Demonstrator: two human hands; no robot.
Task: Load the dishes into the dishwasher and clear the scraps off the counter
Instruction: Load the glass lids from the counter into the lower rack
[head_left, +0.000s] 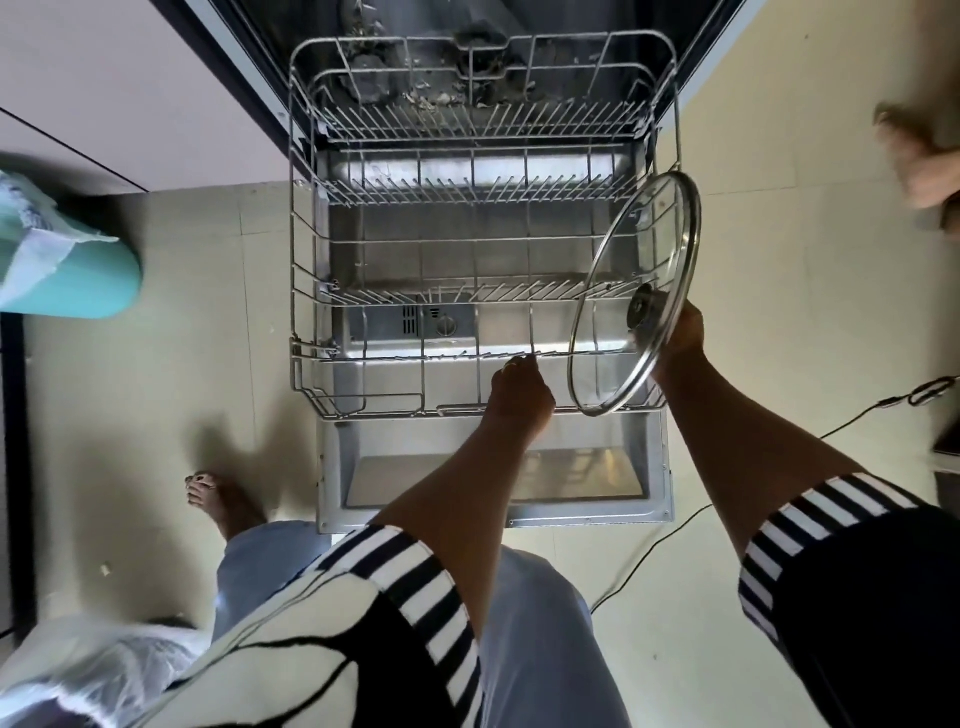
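Looking down from the head camera, we see the pulled-out rack (467, 184) with no dishes in it, above the open dishwasher door (498, 514). Our right hand (680, 338) is clamped on the knob of the glass lid (644, 260), which it holds on edge over the rack's right side. Our left hand (522, 389) curls its fingers onto a front wire of the rack. We judge that loading is only starting. The next move calls for lowering the lid upright between the prongs.

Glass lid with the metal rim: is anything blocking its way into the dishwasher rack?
Nothing visible does. The grey wire dishwasher rack holds no dishes. The right hand holds the metal-rimmed glass lid tilted over the rack's front right corner. Only the left hand, gripping a rack wire beside the lid, is close.
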